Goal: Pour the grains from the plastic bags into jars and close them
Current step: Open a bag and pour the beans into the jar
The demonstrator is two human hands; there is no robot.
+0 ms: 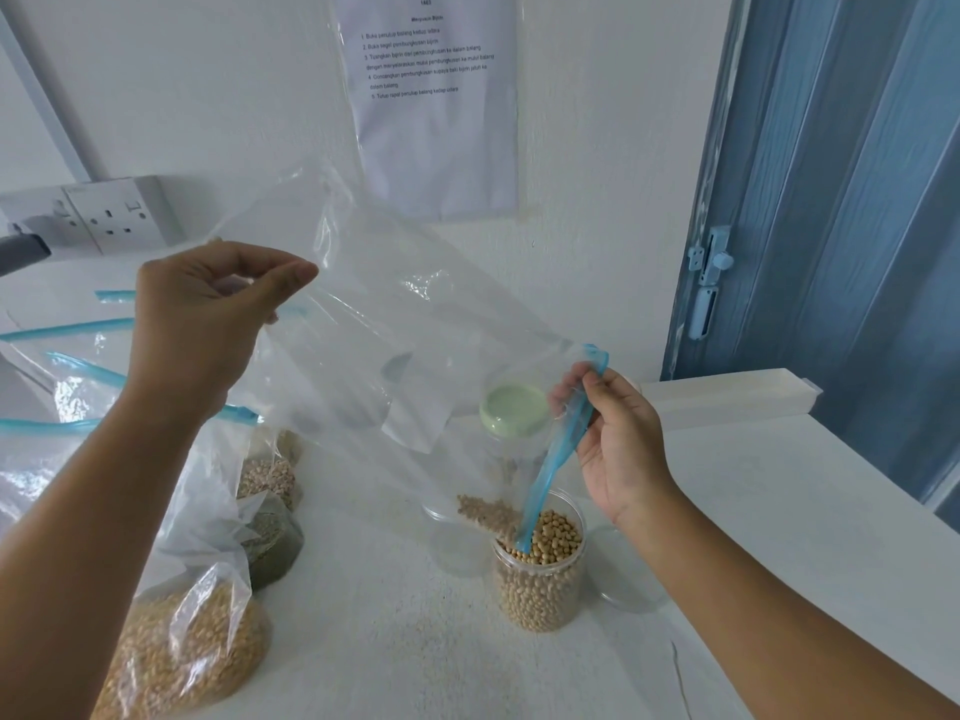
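I hold a clear plastic zip bag (395,324) tilted over an open clear jar (540,579) full of tan beans. My left hand (208,309) pinches the bag's raised bottom corner. My right hand (618,439) grips the blue zip strip at the bag's mouth, which dips into the jar. A small heap of beans (488,511) lies in the bag's lowest corner by the jar rim. Behind stands a jar with a green lid (514,407), seen through the bag.
Filled bags lie at the left: yellow grain (187,657), dark green grain (272,543), pale grain (265,478). A clear lid (628,579) rests right of the open jar, an empty clear jar (452,543) left of it. Wall socket (114,213) behind; blue door (831,200) at right.
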